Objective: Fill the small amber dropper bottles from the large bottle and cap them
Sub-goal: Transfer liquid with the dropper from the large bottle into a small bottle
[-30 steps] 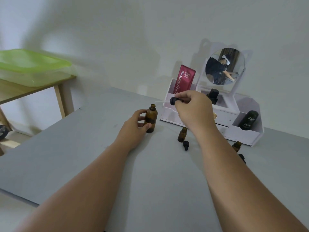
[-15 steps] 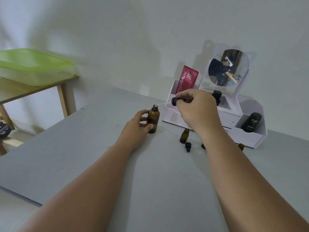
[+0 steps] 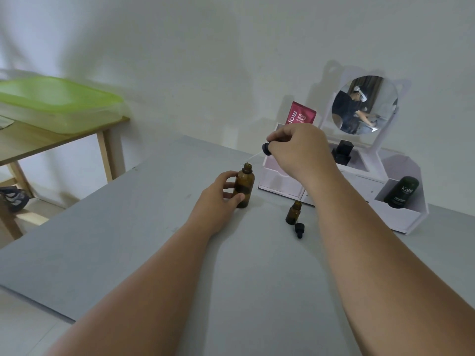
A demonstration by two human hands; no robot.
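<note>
The large amber bottle (image 3: 244, 185) stands upright and uncapped on the grey table (image 3: 154, 227). My left hand (image 3: 218, 199) wraps its lower body. My right hand (image 3: 299, 147) hovers above and right of the bottle, pinching a black dropper cap (image 3: 266, 148) whose clear glass tube points down-left toward the bottle's mouth. One small amber bottle (image 3: 293, 213) stands open to the right, with a loose black cap (image 3: 299, 229) lying just in front of it. My right forearm hides the table behind it.
A white organiser (image 3: 401, 217) with a round mirror (image 3: 364, 104) sits at the back right, holding a red tube (image 3: 300, 116), a black bottle (image 3: 341, 151) and a dark green bottle (image 3: 401, 192). A wooden side table with a green-lidded box (image 3: 51, 104) stands left.
The view has shifted slightly. My right hand holds the dropper cap a little higher, still above the large bottle. The other small bottles at the right are now behind my forearm.
</note>
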